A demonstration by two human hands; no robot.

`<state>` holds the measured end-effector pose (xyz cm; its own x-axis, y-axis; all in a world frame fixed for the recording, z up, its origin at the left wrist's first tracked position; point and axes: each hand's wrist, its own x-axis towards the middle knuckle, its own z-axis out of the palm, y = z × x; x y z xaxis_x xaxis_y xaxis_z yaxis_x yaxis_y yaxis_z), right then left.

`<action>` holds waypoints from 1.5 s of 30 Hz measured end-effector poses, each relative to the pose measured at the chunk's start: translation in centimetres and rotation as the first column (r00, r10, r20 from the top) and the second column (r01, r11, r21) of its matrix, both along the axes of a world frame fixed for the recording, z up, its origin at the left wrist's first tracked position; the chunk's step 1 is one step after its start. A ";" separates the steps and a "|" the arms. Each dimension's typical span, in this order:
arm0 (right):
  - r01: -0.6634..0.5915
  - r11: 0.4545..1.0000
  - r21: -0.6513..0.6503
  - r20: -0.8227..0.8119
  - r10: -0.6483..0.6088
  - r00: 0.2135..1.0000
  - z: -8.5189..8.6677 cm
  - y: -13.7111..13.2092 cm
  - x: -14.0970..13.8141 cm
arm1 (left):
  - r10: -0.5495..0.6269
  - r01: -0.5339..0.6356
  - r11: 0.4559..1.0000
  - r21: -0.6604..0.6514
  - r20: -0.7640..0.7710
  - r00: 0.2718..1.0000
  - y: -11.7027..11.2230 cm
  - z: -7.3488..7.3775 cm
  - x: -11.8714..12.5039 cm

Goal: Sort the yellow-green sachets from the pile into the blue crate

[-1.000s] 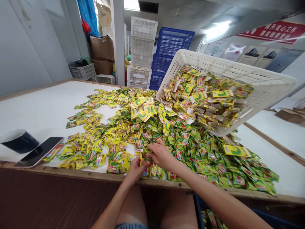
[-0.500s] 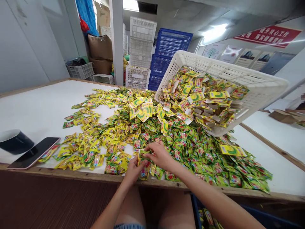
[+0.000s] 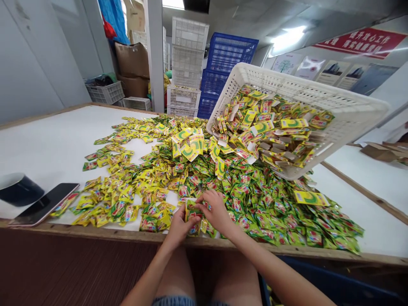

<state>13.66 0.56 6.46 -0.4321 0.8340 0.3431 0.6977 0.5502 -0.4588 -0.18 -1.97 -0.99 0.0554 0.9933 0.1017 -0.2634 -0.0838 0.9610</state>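
We hold both hands close together in front of us, above our bare thighs (image 3: 175,276). Our left forearm (image 3: 149,270) slants forward and to the right, our right forearm (image 3: 267,261) forward and to the left, its longer stretch in view. Our left hand (image 3: 179,224) turns inward, its thumb (image 3: 193,221) extended toward the right and set against bent fingers in a pinch. Our right hand (image 3: 217,211) sits slightly farther forward, back upward, fingers curled, the fingertips near the left thumb. Both wrists look nearly straight.
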 end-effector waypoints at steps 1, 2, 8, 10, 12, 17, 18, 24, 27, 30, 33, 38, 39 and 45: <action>0.003 1.000 0.014 0.004 -0.003 1.000 -0.1 -0.2 0.0 | -0.018 0.017 1.000 -0.008 -0.002 1.000 0.0 0.1 0.0; 0.001 1.000 0.019 0.002 -0.002 1.000 -0.2 -0.4 0.0 | -0.026 0.026 1.000 -0.017 -0.002 1.000 0.0 0.1 -0.1; -0.069 0.995 -0.065 -0.044 0.066 0.997 -0.3 -0.9 0.6 | 0.013 -0.013 1.000 -0.008 -0.012 1.000 0.2 -0.1 0.0; -0.074 0.990 -0.119 -0.142 0.057 0.988 -1.0 -1.1 0.6 | 0.040 -0.040 0.999 -0.014 -0.027 0.999 0.3 -0.2 0.0; -0.071 0.982 -0.178 -0.301 0.014 0.954 -2.0 -1.3 0.5 | 0.040 -0.040 0.999 -0.025 -0.028 0.999 0.2 -0.3 0.1; 0.050 0.993 -0.105 -0.386 -0.087 0.918 -2.7 -1.9 0.1 | 0.060 -0.061 0.998 -0.025 -0.057 0.997 0.1 -0.1 0.2; 0.064 0.997 -0.046 -0.325 -0.076 0.943 -2.3 -2.0 0.0 | 0.072 -0.074 0.997 -0.028 -0.066 0.995 0.1 -0.1 0.1; -0.006 0.998 0.058 -0.085 0.010 0.996 -0.1 -1.9 -0.1 | 0.094 -0.095 0.995 -0.020 -0.065 0.993 0.2 -0.1 0.0; -0.010 0.999 0.044 -0.098 0.015 0.995 -0.2 -1.7 -0.2 | 0.060 -0.060 0.998 -0.013 -0.037 0.998 0.2 -0.2 0.0; -0.025 0.999 0.030 -0.105 0.028 0.994 -0.4 -1.7 -0.3 | 0.061 -0.060 0.998 0.004 -0.032 0.998 0.1 -0.2 -0.1; -0.047 0.999 0.006 -0.111 0.048 0.993 -0.3 -1.5 -0.2 | 0.088 -0.087 0.996 0.008 -0.049 0.995 0.1 -0.2 0.0; 0.003 0.997 -0.078 -0.302 -0.027 0.953 -1.1 -1.4 0.4 | 0.134 -0.135 0.991 -0.007 -0.082 0.988 0.1 -0.3 0.3; 0.010 0.994 -0.110 -0.353 -0.048 0.934 -1.6 -1.5 0.5 | 0.129 -0.130 0.992 -0.004 -0.073 0.989 0.1 -0.3 0.3; 0.013 0.990 -0.143 -0.493 -0.083 0.866 -3.5 -2.2 0.8 | 0.111 -0.111 0.994 0.014 0.001 0.994 0.2 0.1 0.4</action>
<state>14.43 -1.63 2.94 -0.1919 0.9014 0.3882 0.3821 0.4329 -0.8164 0.27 -1.77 -0.86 -0.0553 0.9917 0.1160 -0.2517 -0.1263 0.9595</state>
